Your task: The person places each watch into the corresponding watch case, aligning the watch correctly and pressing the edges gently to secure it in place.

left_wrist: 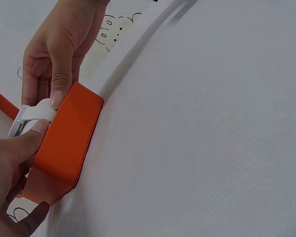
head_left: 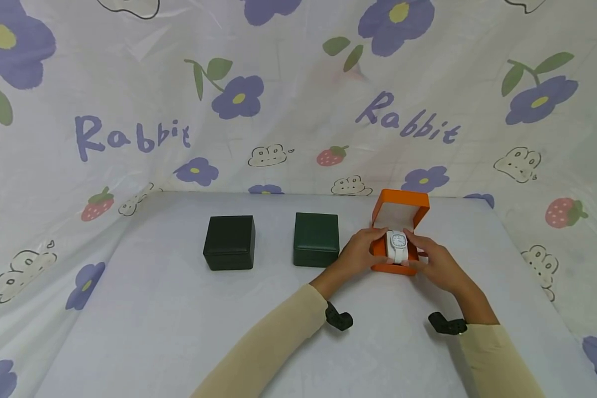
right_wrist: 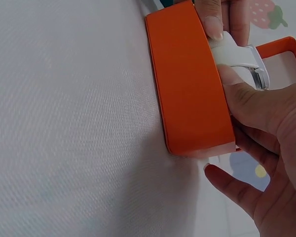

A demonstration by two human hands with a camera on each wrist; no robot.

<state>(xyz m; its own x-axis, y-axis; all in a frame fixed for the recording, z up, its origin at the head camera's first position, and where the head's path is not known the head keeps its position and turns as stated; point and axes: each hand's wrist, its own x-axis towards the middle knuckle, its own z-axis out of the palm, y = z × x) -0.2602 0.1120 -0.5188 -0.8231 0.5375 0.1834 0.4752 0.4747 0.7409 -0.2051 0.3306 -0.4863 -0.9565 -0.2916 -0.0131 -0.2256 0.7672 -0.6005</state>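
A white wristwatch (head_left: 399,241) with a squarish face sits in an open orange watch box (head_left: 394,269), its strap wrapped round a pale cushion. From the left side, my left hand (head_left: 360,251) pinches the watch, thumb at the lower strap and fingers at the upper end. My right hand (head_left: 440,266) does the same from the right. Both wrist views show the two thumbs side by side on the white strap (right_wrist: 235,53), just above the box's front wall (left_wrist: 71,138). The fingertips behind the watch are largely hidden there.
A black closed box (head_left: 229,243) stands on the left of the white-covered table (head_left: 179,331). Between it and the orange box is a dark green closed box (head_left: 316,240), close to my left hand. A patterned curtain (head_left: 298,110) hangs behind the table's back edge.
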